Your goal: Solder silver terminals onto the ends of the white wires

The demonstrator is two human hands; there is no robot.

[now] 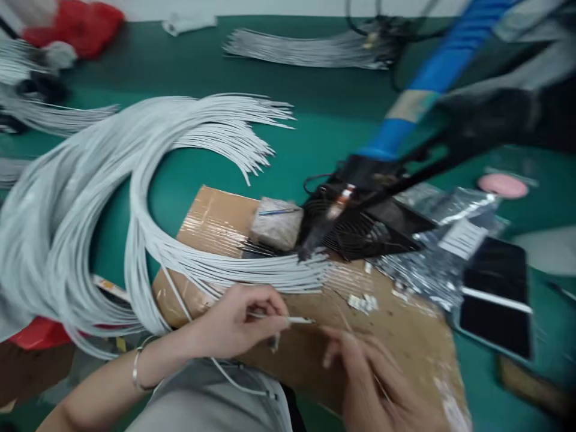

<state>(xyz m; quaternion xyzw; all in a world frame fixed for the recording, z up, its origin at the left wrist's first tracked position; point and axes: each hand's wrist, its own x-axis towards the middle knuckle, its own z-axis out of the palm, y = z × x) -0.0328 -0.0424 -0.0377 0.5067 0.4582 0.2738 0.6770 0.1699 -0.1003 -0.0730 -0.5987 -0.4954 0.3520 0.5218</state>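
Note:
My left hand is pinched on the end of a thin white wire, low over a taped cardboard board. My right hand is blurred just right of the wire tip, fingers curled; it seems to hold something thin that I cannot make out. A big looped bundle of white wires lies to the left, its ends resting across the board. A soldering iron with a blue handle slants down to the board's far edge, beside a sponge block.
A black fan sits behind the board, silver foil bags and a black phone to its right. More wire bundles lie at the back of the green table. A red bag is back left.

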